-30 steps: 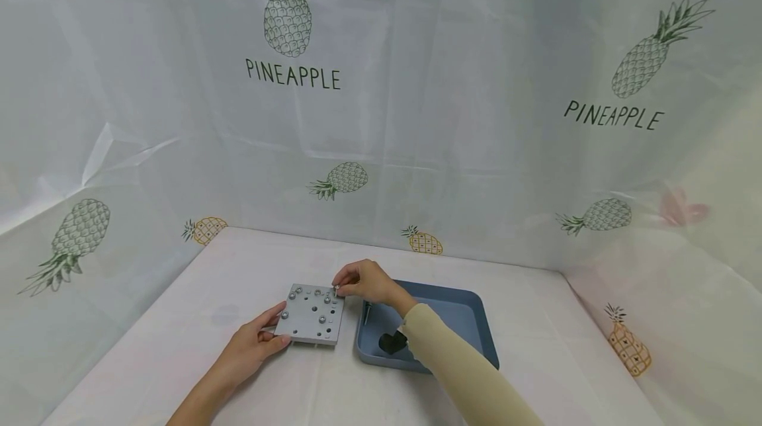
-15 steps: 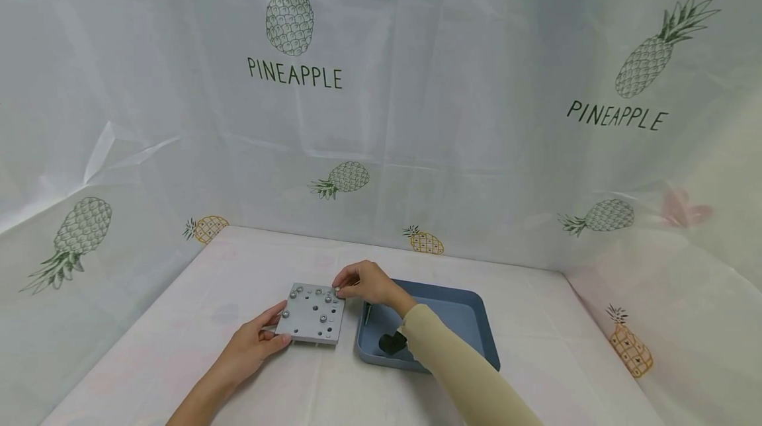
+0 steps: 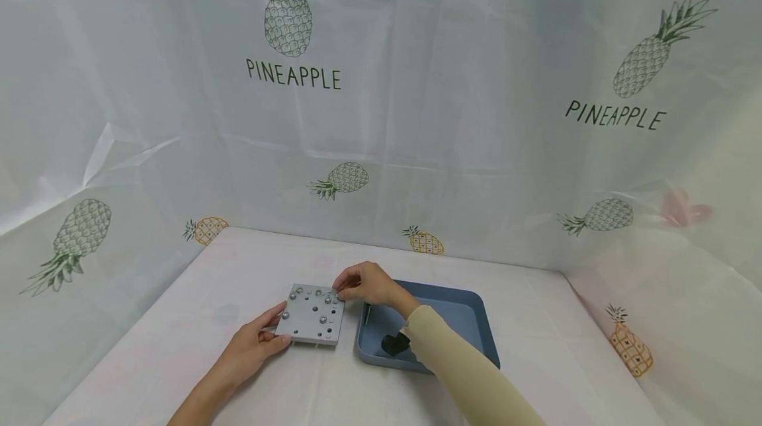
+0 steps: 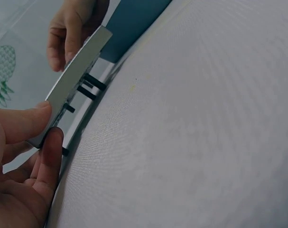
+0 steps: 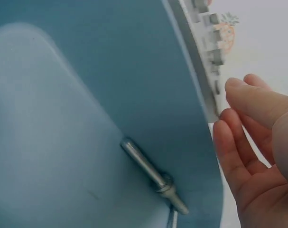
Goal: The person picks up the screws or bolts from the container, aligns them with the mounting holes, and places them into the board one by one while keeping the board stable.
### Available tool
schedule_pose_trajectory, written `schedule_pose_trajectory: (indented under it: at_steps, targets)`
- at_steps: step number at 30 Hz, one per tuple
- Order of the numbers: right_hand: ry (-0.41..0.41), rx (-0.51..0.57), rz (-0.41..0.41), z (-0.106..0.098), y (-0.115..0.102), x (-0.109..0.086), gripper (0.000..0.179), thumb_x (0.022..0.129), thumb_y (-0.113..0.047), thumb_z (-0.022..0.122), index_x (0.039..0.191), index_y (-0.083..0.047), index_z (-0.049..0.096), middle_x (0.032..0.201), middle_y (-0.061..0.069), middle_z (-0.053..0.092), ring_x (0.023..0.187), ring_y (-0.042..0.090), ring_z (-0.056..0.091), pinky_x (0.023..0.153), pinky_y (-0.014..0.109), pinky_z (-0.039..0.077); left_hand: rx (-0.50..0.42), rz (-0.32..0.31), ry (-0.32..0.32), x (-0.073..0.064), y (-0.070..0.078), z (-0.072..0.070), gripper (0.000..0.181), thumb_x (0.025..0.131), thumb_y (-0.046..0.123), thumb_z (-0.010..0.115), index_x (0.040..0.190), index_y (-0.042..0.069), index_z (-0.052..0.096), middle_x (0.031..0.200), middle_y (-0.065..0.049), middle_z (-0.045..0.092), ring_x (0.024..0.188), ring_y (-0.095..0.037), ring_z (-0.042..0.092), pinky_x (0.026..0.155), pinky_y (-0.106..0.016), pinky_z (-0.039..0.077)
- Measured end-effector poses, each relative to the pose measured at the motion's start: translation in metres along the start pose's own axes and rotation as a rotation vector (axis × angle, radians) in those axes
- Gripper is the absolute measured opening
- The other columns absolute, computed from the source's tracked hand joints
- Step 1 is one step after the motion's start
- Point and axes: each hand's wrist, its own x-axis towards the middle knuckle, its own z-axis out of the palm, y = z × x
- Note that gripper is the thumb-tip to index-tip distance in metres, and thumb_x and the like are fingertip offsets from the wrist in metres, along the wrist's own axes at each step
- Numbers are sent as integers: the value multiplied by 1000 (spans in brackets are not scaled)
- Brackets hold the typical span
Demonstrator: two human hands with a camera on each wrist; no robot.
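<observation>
My left hand (image 3: pixel 253 341) grips the near left corner of a square metal plate (image 3: pixel 305 325), thumb on top and fingers beneath. Round socket-head screws (image 3: pixel 323 319) sit in several of its holes, while other holes are bare. In the left wrist view, dark screw shanks (image 4: pixel 87 92) stick out under the plate (image 4: pixel 72 76), which is held over the table. At the far right corner, my right hand (image 3: pixel 368 282) pinches a screw with thumb and forefinger. Its fingertips come down right at the plate's face and largely hide that screw.
Right of the plate, a blue tray (image 3: pixel 458 310) stands partly under the right forearm. A black object (image 3: pixel 394 344) and a metal rod with a collar (image 5: pixel 151 168) lie in it. White sheeting printed with pineapples (image 3: pixel 348 176) walls the table's back and sides.
The screw in my right hand stood upright above the far right corner of the plate and has since gone down into it. My left hand and the plate have stayed put.
</observation>
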Motion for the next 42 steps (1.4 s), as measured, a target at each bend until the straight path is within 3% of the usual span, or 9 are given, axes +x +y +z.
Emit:
schedule_pose_trajectory:
  at_steps: [9,16,20,29,42]
  targets:
    - [49,-45,-25,-33,-6,-21,21,99,-15,78,120,-18,79,122,9,76,103,9,69,92,27,57,6,2,0,-1,2,0,77,95,20,82,162,10,45,146,-22,58,99,-18,62,79,-23,52]
    - [64,-77,-73,-52,0,-41,27,99,-12,77,126,-12,75,129,14,72,113,27,71,93,33,59,-9,-15,-3,-1,0,0,78,95,20,82,162,11,44,147,-21,57,99,-19,61,79,-23,52]
    - [47,-99,-67,-59,10,-51,32,99,-11,77,130,-9,73,133,16,70,113,30,71,94,36,59,-16,-19,-5,-1,-2,0,78,95,19,81,163,11,44,147,-20,57,100,-19,61,79,-23,53]
    - [8,-205,-37,-64,25,-66,40,96,-11,80,135,-3,70,130,14,72,101,22,73,84,31,58,-11,-8,-1,0,-2,1,78,95,20,82,162,11,45,146,-20,58,99,-19,61,78,-23,53]
    - [-56,-211,2,-57,37,-70,44,94,-8,81,136,-1,69,131,15,70,104,26,74,85,29,57,-2,-11,-6,1,-2,1,78,95,19,81,163,11,44,147,-20,57,99,-19,61,78,-23,52]
